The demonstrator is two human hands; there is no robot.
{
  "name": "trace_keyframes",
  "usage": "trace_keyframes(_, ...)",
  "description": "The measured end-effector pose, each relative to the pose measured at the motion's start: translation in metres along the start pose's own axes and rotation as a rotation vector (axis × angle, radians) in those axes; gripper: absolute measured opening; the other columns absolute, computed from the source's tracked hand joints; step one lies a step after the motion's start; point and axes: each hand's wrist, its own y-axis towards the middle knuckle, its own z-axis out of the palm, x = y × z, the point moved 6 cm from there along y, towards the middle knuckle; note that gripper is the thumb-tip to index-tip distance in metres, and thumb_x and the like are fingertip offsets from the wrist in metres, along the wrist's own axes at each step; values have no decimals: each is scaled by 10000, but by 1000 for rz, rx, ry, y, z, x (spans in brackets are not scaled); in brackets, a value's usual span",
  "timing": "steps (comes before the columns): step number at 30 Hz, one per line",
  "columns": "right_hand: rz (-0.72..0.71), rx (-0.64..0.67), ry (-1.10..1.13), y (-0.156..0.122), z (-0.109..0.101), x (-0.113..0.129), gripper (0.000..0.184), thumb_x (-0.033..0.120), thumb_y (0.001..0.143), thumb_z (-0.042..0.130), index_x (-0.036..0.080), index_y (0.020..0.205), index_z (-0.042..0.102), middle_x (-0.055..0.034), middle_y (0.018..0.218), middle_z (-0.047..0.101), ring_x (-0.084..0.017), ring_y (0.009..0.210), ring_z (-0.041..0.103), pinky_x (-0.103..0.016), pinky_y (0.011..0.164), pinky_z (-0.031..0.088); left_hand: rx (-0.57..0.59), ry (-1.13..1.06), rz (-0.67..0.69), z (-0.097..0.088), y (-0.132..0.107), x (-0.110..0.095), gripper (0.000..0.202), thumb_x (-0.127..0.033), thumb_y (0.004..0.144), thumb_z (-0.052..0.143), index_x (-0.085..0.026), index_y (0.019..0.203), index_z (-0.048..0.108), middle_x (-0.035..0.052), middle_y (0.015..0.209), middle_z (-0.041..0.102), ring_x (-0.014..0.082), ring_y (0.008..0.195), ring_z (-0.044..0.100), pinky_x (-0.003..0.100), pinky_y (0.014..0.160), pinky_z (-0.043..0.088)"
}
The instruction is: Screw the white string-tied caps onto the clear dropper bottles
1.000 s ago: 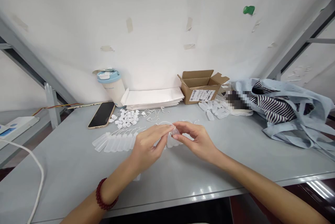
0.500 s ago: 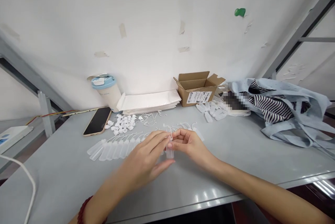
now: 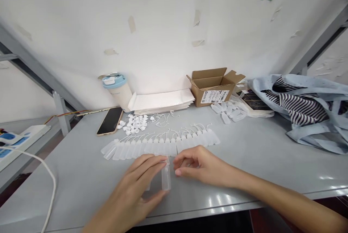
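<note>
A small clear plastic bottle (image 3: pixel 166 177) lies on the grey table (image 3: pixel 244 153) near its front edge. My left hand (image 3: pixel 138 186) rests beside it with fingers stretched out, fingertips at the bottle's top. My right hand (image 3: pixel 199 167) is just right of it, fingers loosely curled, with nothing visible in them. Behind the hands, a row of several like bottles (image 3: pixel 160 145) with thin strings lies side by side. A heap of small white caps (image 3: pixel 133 124) sits farther back.
A phone (image 3: pixel 110 121), a lidded cup (image 3: pixel 117 88), a stack of white envelopes (image 3: pixel 161 100) and an open cardboard box (image 3: pixel 214 86) line the wall. More bottles (image 3: pixel 228 111) lie by the box. A blue cloth bag with striped fabric (image 3: pixel 304 107) is at right. A white cable (image 3: pixel 46 175) hangs at left.
Both hands came down toward the table's front edge. The bottle they held between them now lies on the table, and the row of bottles behind is uncovered.
</note>
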Motion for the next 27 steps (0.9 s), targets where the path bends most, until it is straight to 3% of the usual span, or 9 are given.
trace_keyframes(3, -57, -84, -157, -1, -11, 7, 155, 312, 798, 664, 188, 877, 716, -52, 854, 733, -188, 749, 664, -300, 655, 503, 43, 49, -30, 0, -13, 9, 472, -266, 835, 643, -216, 1278, 488, 84, 1213, 626, 256, 1136, 544, 383, 897, 548)
trace_keyframes(8, -83, -179, -60, -1, -34, 13, 156, 315, 834, 612, 183, 842, 693, -35, 726, 711, -164, 685, 650, -274, 603, 518, 102, 87, -24, 2, -19, 17, 447, -258, 834, 637, -206, 1257, 503, 78, 1228, 624, 261, 1156, 530, 393, 933, 522)
trace_keyframes(16, -66, -359, -134, -3, -69, 21, 215, 371, 825, 614, 168, 799, 680, -49, 745, 698, -170, 702, 646, -281, 598, 518, 250, 98, -108, 7, -15, 22, 385, -249, 855, 585, -220, 1227, 493, 54, 1276, 579, 250, 1224, 461, 420, 1006, 467)
trace_keyframes(27, -125, -489, -204, -1, -90, 20, 224, 364, 829, 596, 162, 761, 664, -40, 702, 690, -158, 665, 634, -266, 568, 500, 328, 81, -93, 8, -12, 24, 350, -236, 850, 585, -231, 1192, 506, 55, 1293, 548, 256, 1269, 396, 416, 1030, 430)
